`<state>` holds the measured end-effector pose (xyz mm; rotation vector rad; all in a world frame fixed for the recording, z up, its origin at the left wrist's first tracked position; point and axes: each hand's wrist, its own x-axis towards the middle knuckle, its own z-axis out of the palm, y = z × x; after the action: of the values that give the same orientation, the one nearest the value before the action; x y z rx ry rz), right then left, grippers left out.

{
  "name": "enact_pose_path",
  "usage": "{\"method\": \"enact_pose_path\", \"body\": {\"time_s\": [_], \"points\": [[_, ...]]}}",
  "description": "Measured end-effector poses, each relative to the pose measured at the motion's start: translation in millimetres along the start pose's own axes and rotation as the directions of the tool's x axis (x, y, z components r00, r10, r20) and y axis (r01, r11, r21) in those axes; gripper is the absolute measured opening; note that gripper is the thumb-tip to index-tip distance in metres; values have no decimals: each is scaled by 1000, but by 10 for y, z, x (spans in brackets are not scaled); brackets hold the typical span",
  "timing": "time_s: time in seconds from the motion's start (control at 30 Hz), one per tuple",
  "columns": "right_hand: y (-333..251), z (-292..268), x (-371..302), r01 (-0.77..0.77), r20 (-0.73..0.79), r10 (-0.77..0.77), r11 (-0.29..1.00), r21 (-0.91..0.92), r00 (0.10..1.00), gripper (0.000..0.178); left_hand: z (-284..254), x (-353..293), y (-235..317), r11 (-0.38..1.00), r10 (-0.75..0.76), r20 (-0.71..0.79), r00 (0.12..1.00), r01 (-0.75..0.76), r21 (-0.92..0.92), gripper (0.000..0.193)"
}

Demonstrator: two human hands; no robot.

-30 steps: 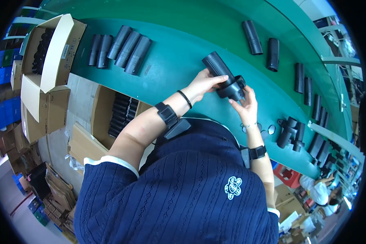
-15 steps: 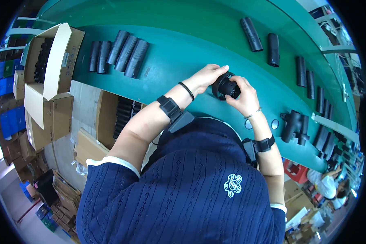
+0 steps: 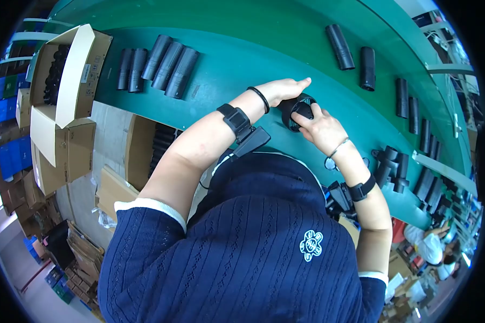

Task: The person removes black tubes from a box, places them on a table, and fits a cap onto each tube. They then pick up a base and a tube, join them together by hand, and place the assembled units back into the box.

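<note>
Above the bench in front of me, a short black cylindrical housing is tilted with its round open end toward my right hand. My left hand wraps round its far left side, thumb or finger stretched along the top, most fingers hidden behind it. At the opening, my right hand has its fingers bent into the mouth, on a dark inner piece whose shape is partly covered. Beside my right wrist lies a small round shiny disc, partly hidden by the forearm.
Several black ribbed tubes lie at the left on the green bench. More tubes line the right side, near a black twin-barrel body. An open carton stands far left. Other people are at lower right.
My right fingers have moved from the housing's outer edge into its opening. The left hand has turned, and the housing's mouth tilts more toward the right hand.
</note>
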<state>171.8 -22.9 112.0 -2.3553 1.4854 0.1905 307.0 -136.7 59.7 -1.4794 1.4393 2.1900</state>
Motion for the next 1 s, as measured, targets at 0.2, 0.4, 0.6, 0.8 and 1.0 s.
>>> {"method": "enact_pose_path", "body": {"time_s": [0.2,0.4,0.6,0.8,1.0], "points": [[-87,43,20,-45,12,45,998,-34,999,50,-32,-26,14,999,41,53,998,-42,17,79],[-72,112,41,-78,-58,76,996,-32,995,53,-22,-70,81,997,42,-11,999,-42,57,79],[137,93,50,-136,-117,195,911,390,974,39,-32,26,-75,956,215,-98,972,-230,-182,65],[286,125,121,-255,66,424,407,877,903,33,-219,19,-504,957,155,-284,946,-215,-194,50],[260,217,86,-222,51,492,297,929,869,37,112,-161,-550,917,116,-153,981,-165,-363,50]]}}
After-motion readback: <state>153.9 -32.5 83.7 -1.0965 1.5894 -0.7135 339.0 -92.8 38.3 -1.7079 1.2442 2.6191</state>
